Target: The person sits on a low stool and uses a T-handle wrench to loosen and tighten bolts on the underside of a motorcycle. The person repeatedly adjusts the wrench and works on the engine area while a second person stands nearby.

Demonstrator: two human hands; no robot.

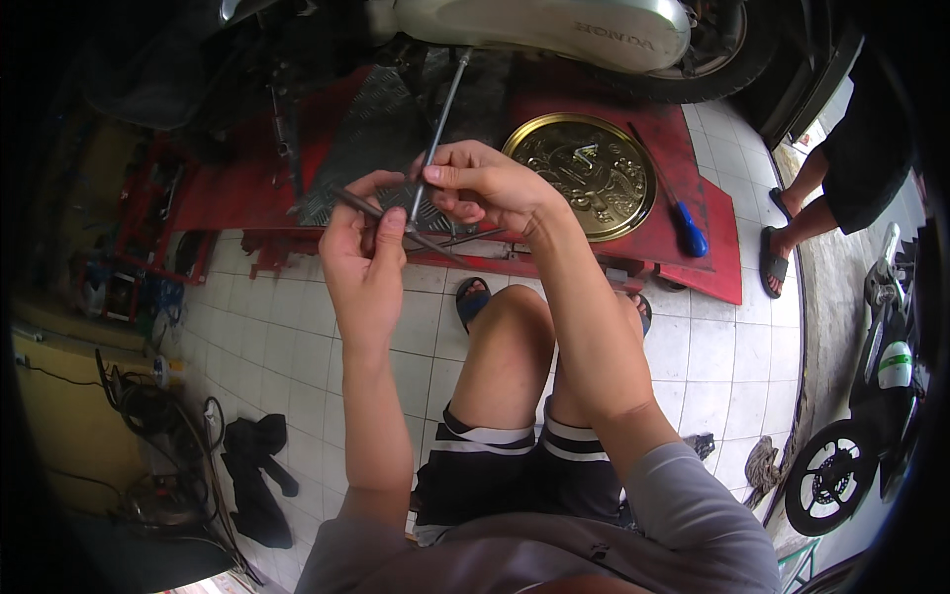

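Note:
My left hand (366,243) is closed round the crossbar of a T-handle socket wrench (447,111), with the thumb pressed near the joint. Fingers of my right hand (485,183) pinch the same wrench higher up its long silver shaft. The shaft slants up and away, and its far end reaches the lower edge of a scooter's silver side cover (554,32). Whether the tip sits on a bolt is too small to tell. Just right of my right hand, a round brass-coloured embossed tray (579,117) lies on the red lift platform (717,238).
Beside the tray lies a screwdriver (690,230) with a blue handle. Another person's sandalled feet (777,262) are at the right. A second motorcycle's wheel (834,477) stands at the lower right, near a bundled rag (762,465). Dark cloth (259,475) and cables lie on the left floor.

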